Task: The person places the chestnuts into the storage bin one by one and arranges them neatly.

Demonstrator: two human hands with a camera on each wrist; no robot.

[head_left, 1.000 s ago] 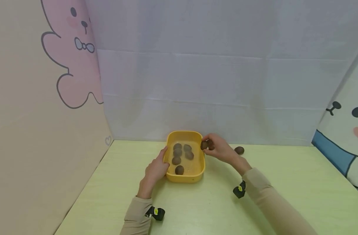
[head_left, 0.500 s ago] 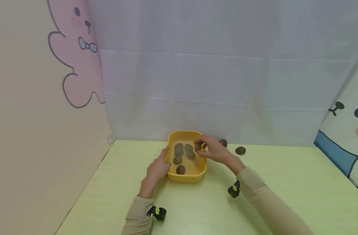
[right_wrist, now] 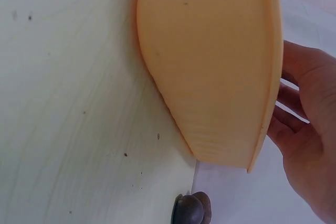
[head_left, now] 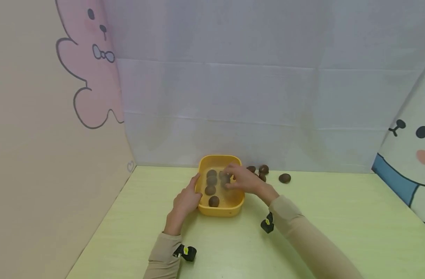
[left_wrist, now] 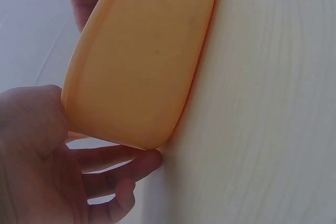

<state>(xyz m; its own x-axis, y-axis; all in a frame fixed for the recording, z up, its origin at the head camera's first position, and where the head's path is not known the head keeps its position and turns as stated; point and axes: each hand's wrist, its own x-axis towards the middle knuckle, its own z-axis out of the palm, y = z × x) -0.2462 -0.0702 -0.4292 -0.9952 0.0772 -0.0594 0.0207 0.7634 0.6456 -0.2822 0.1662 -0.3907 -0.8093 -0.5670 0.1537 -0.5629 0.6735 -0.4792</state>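
A yellow rectangular plastic basin (head_left: 220,212) stands near the back wall, with several dark brown, chestnut-like round things (head_left: 210,190) on its floor. My left hand (head_left: 186,200) grips its left side, the thumb over the rim; in the left wrist view that hand (left_wrist: 47,150) has its fingers against the basin's outer side. My right hand (head_left: 245,179) reaches over the right rim with curled fingers. A dark round thing shows between its thumb and fingertips, low in the basin and partly hidden. In the right wrist view the basin wall covers the fingertips.
More dark brown round things (head_left: 264,169) lie on the pale wooden table (head_left: 240,248), right of the basin and partly behind my right hand. One (head_left: 284,178) lies farther right. A white cloth (head_left: 219,93) hangs behind, and printed panels (head_left: 90,162) flank the table.
My right hand has moved left and in over the right rim, carrying a dark round thing. Round things behind it on the table have come into view. My left hand stays on the basin.
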